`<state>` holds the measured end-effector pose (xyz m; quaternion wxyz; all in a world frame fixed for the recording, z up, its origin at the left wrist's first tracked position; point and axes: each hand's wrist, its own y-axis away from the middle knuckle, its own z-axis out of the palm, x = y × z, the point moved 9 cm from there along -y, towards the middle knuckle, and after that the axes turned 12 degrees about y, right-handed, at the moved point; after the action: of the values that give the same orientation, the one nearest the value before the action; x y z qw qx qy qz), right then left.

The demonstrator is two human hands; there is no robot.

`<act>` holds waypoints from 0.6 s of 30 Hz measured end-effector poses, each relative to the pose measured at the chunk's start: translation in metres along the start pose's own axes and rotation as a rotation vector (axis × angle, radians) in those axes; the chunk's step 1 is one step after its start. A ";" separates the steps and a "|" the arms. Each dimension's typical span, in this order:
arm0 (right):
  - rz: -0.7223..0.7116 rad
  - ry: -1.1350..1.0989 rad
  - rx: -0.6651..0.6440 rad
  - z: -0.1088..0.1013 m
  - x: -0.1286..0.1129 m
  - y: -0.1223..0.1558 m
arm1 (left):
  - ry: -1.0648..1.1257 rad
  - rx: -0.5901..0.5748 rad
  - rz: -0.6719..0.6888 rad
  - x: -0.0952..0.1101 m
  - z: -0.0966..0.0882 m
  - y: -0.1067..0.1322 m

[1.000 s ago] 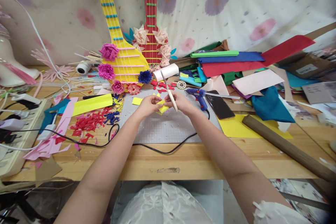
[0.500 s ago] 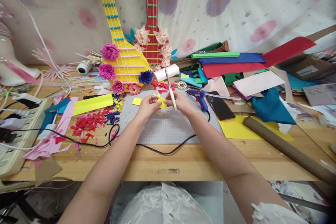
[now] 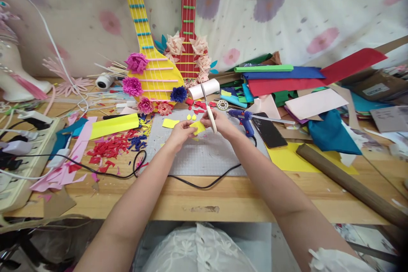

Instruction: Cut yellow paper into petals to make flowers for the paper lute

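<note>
Left hand (image 3: 181, 131) pinches a small yellow paper piece (image 3: 199, 127) over the grey cutting mat (image 3: 204, 155); right hand (image 3: 224, 123) grips scissors (image 3: 208, 109) touching it. So small a piece could slip, exposing fingertips to the blades.

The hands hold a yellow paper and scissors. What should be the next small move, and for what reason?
Probably tilt the scissors down toward the yellow paper piece. The right hand holds them with the blades pointing up, away from the piece, which the left hand pinches above the grey mat. Small yellow cut-outs lie on that mat.
</note>
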<state>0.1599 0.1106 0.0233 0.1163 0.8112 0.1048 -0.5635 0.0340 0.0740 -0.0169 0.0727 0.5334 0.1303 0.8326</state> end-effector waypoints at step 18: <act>-0.032 0.744 -0.557 0.009 0.021 0.041 | 0.605 0.156 0.029 -0.016 -0.020 -0.001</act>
<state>0.1709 0.0697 0.0033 0.2755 0.8944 0.2993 -0.1861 0.0226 0.0681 -0.0388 -0.0225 0.2671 0.2020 0.9420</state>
